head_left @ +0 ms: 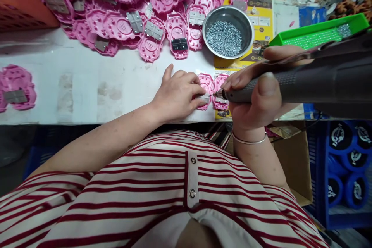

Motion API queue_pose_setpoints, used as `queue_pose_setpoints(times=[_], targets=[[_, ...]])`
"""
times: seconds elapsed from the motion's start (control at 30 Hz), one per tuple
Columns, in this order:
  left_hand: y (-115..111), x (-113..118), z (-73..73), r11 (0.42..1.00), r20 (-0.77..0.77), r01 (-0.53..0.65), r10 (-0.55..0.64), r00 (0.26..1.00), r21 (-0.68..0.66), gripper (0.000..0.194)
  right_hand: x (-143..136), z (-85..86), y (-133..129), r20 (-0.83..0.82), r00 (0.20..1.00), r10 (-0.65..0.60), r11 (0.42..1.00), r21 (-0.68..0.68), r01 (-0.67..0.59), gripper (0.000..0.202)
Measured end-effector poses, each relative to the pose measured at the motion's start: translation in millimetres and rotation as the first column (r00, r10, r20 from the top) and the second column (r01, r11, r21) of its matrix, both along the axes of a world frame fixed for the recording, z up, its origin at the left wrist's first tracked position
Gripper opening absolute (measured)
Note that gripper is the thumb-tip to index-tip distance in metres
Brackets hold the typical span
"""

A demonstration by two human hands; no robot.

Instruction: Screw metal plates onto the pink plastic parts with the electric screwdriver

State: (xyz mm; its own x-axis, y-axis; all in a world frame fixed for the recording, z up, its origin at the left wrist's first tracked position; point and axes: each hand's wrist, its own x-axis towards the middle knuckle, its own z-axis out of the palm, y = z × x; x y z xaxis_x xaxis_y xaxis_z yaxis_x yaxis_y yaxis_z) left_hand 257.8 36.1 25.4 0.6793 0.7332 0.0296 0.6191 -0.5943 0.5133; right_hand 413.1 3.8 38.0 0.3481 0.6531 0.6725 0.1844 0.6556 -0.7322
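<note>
Scalloped pink-plastic casing [205, 80], left fingers [198, 90] bent, holding it, right fingers [267, 87] wrapped round textured screwdriver [308, 83]

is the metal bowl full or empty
Partly full: in the metal bowl, small silvery pieces cover much of the bottom, with bare inner wall showing around them.

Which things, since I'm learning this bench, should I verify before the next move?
1. Left hand at the nearer-left pink shell: ok, it overlaps the shell's left side.
2. Grey driver in the right hand: ok, gripped.
3. Driver tip seated in a screw: cannot tell; it reaches the metal plate, but the contact is too small.
4. Neighbouring pink shell fully in view: not ok, right hand and driver cover part.
5. Small metal parts at hand in the steel bowl: ok.
</note>
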Motion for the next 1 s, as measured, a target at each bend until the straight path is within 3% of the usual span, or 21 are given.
queue_pose_setpoints(times=[0.1,0.23,0.37,0.6,0.7,0.87,1.0], targets=[[0,0,0.4,1.000,-0.001,0.002,-0.002,1.000,-0.010,0.017,1,-1.1,3,0.001,1.000,0.003,1.000,-0.005,-0.003,0.024],[0,0,-0.1,1.000,-0.001,0.003,-0.003,1.000,-0.004,0.017,0,-2.5,10,0.017,0.999,0.033,0.995,0.096,-0.034,0.024],[0,1,0.5,1.000,-0.010,0.007,-0.007,1.000,0.003,0.016,-3,-0.6,18,-0.001,0.997,0.080,0.994,0.074,-0.080,0.018],[0,4,5.1,1.000,-0.043,0.000,0.001,0.999,0.013,0.015,-1,-15.3,31,0.052,0.994,0.098,0.991,0.087,-0.102,0.027],[1,3,3.9,1.000,-0.037,0.003,-0.003,0.999,0.014,0.016,4,-3.8,23,0.049,0.991,0.121,0.982,0.141,-0.127,0.033],[0,0,-1.8,1.000,-0.026,-0.008,0.009,1.000,0.013,0.018,25,33.2,-5,-0.053,0.997,-0.058,0.993,0.103,0.063,0.017],[-2,-3,-6.1,0.999,0.012,0.000,-0.001,1.000,0.035,0.019,48,36.2,-17,-0.016,0.963,-0.270,0.959,0.090,0.270,0.016]])
